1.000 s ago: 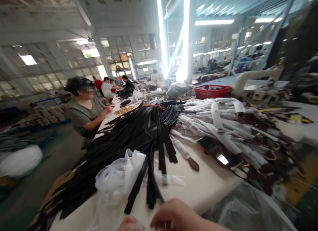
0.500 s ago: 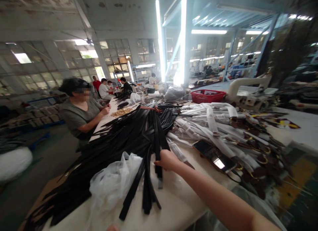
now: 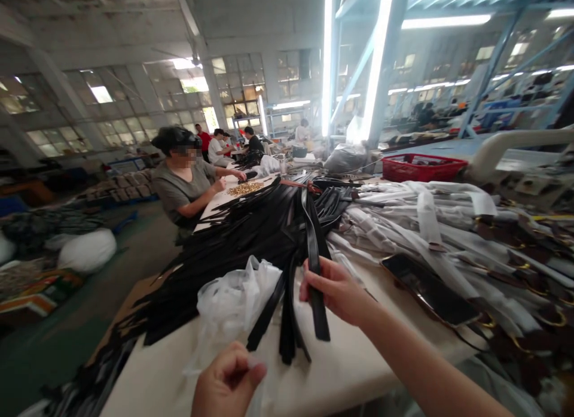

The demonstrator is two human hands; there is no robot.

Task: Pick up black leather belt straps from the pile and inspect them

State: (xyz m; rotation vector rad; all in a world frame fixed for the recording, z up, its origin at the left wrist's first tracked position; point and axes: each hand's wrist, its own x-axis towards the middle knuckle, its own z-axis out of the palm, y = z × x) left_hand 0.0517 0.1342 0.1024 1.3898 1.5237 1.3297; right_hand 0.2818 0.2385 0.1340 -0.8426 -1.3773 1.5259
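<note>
Black straps (image 3: 251,231) lie in a large heap across the pale table (image 3: 350,357), some ends hanging toward me. My right hand (image 3: 334,288) is closed on one black strap (image 3: 319,315), its lower end lifted and pointing down. At the bottom, my left hand (image 3: 231,378) has thumb and fingers pinched on a small translucent piece of plastic (image 3: 256,361). A crumpled clear plastic bag (image 3: 237,294) rests on the straps just beyond my left hand.
White-wrapped straps (image 3: 403,219) with brown ends and gold rings cover the right side, a black phone (image 3: 430,288) beside them. Behind stands a red basket (image 3: 421,167). A person (image 3: 186,183) works at the left edge, near gold-coloured pieces (image 3: 246,188).
My right hand has raised a strap from the bunch. My left hand has come up into view at the bottom. The view has turned right, and the other person's arm reaches further over the table.
</note>
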